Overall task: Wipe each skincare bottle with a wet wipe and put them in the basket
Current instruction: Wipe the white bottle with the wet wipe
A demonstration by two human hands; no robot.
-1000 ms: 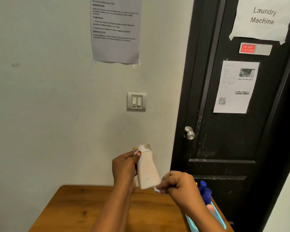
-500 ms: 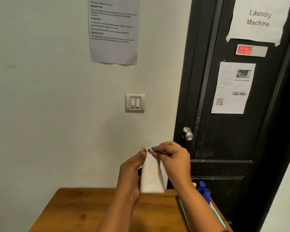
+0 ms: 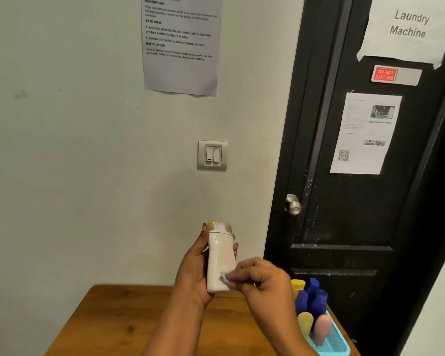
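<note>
Wooden table below your hands; left hand grips white bottle upright, right hand pinches wet wipe against its lower front.

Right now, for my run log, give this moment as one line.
step: wiping | left hand: holds white bottle, cap up | right hand: pinches wet wipe against bottle's lower side | basket: other bottles inside

The bottle is coloured cream-white, with a yellow cap. The wipe is white. The basket is coloured light blue. Brown wood grain is seen on the table.
</note>
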